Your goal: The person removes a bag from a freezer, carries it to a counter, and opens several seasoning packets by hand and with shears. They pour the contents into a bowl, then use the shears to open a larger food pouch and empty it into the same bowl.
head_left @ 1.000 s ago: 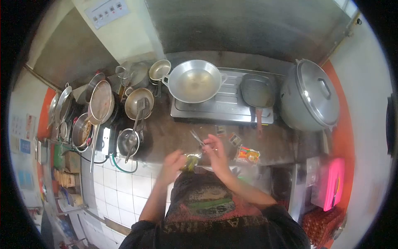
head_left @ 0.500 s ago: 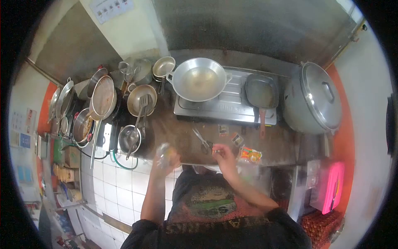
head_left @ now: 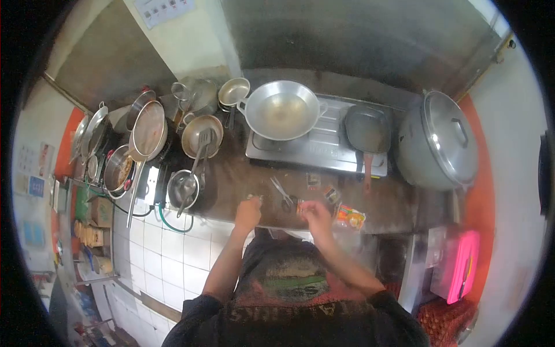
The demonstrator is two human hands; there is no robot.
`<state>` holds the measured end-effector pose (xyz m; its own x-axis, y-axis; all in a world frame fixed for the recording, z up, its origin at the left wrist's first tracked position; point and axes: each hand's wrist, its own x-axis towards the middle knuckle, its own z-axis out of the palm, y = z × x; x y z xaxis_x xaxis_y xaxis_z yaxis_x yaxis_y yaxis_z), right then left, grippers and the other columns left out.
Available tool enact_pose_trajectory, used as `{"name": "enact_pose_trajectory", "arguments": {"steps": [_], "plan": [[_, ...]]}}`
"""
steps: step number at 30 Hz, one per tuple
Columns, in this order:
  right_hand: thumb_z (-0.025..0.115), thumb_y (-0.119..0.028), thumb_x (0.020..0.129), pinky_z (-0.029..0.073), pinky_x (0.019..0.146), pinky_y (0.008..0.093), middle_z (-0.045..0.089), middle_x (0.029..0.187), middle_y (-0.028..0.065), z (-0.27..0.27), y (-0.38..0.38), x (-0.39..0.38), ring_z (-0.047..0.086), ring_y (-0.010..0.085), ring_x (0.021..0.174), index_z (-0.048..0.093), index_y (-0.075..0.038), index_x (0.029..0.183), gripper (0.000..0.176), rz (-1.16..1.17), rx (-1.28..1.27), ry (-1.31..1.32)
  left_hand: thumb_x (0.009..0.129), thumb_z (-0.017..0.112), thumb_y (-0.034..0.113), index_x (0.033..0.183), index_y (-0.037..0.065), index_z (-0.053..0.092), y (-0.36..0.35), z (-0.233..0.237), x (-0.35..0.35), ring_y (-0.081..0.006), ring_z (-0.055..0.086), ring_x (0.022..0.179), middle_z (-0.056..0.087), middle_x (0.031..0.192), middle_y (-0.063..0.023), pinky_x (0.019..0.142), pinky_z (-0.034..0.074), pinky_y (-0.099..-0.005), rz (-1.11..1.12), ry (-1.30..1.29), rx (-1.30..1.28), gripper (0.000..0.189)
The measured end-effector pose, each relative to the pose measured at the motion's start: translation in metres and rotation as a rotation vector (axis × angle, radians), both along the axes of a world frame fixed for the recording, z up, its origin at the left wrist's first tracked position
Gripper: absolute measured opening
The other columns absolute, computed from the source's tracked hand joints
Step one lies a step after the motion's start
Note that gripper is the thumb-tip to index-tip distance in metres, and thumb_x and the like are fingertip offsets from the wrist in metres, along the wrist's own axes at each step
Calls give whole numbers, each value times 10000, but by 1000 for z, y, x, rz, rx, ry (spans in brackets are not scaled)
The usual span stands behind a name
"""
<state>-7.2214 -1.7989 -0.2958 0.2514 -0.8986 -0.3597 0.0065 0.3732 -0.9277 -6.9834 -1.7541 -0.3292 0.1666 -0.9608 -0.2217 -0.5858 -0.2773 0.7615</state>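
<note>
My left hand (head_left: 248,214) is closed at the counter's front edge. A small, shiny, pale thing shows at its fingertips, too hidden to name. My right hand (head_left: 317,216) pinches a small red-and-dark sachet (head_left: 300,208) just over the counter. Scissors (head_left: 282,194) with dark handles lie between the hands, blades pointing away. Right of them are two small sachets, one flat sachet (head_left: 313,181) and one dark-orange sachet (head_left: 331,194). Beside my right hand rests a bright orange-and-yellow packet (head_left: 350,217).
Behind, a steel stove (head_left: 324,147) carries a two-handled wok (head_left: 282,111) with liquid and a square pan (head_left: 367,130). A large lidded pot (head_left: 436,141) stands right. Pans, a strainer (head_left: 148,132) and a steel bowl (head_left: 183,189) with a ladle crowd the left.
My left hand has moved forward and right, from holding up a blurred, clear-looking thing to the counter's edge. My right hand stays near the scissors, the sachet now showing more plainly.
</note>
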Motion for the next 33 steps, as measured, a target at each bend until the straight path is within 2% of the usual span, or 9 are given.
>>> {"name": "enact_pose_trajectory", "arguments": {"steps": [2, 3, 6, 8, 11, 20, 23, 26, 33], "plan": [[572, -31, 861, 483, 708, 264, 647, 900, 50, -19, -1, 1, 602, 125, 779, 625, -13, 1039, 187, -6, -9, -32, 960, 482, 189, 964, 5, 628, -1, -14, -4, -265, 651, 844, 650, 852, -136, 744, 496, -451, 92, 437, 61, 235], [574, -49, 874, 481, 732, 266, 649, 922, 54, -18, 3, -2, 605, 132, 808, 624, -10, 1048, 185, 12, -3, -31, 947, 500, 201, 939, 3, 636, 0, -3, -11, -277, 643, 825, 638, 844, -161, 742, 487, -435, 47, -124, -160, 240], [578, -102, 908, 469, 811, 276, 644, 1011, 70, -14, -7, 1, 604, 153, 913, 604, -6, 1105, 220, 46, -47, -47, 949, 501, 185, 945, 6, 625, -9, 42, -24, -244, 625, 780, 634, 818, -139, 688, 472, -369, 261, 179, 20, 218], [578, -132, 926, 454, 873, 286, 627, 1101, 87, -25, -1, 6, 589, 166, 1008, 566, -7, 1185, 288, 29, -83, -45, 975, 486, 199, 976, -3, 621, -6, 18, -23, -149, 584, 764, 623, 801, -69, 667, 450, -288, 246, 321, -26, 242], [635, -229, 915, 440, 895, 300, 609, 1112, 87, 24, -2, 22, 566, 176, 1027, 548, -35, 1219, 370, -14, 344, -298, 994, 478, 230, 994, -19, 622, -7, 18, -36, -92, 544, 785, 622, 858, -20, 681, 446, -273, 333, 701, -22, 287], [562, -126, 897, 421, 918, 320, 511, 1260, 117, -42, -15, 48, 506, 170, 1112, 388, -16, 1376, 522, 223, 157, -104, 980, 499, 210, 1015, 40, 572, -2, 25, -64, -68, 496, 752, 567, 854, 6, 703, 429, -224, 398, 473, -152, 188], [551, -102, 904, 409, 935, 309, 534, 1235, 95, 22, -2, 55, 509, 163, 1106, 408, -28, 1370, 493, 87, 316, -305, 968, 478, 173, 1058, 35, 536, 3, 15, -82, -94, 497, 793, 545, 913, -21, 741, 429, -246, 447, 493, -275, 174], [550, -104, 907, 372, 980, 315, 520, 1258, 92, 17, -5, 57, 473, 169, 1157, 384, -47, 1396, 519, 127, 245, -472, 969, 467, 168, 1084, -2, 517, 1, 29, -83, -163, 541, 903, 573, 1028, -101, 816, 432, -295, 518, 654, -265, 211], [544, -81, 901, 424, 864, 270, 525, 1201, 54, 1, -25, 49, 523, 132, 997, 452, -58, 1389, 497, 153, -469, 22, 989, 470, 187, 1113, 9, 528, -1, 20, -72, -127, 533, 930, 579, 1043, -79, 849, 427, -284, 468, 761, -183, 224]]}}
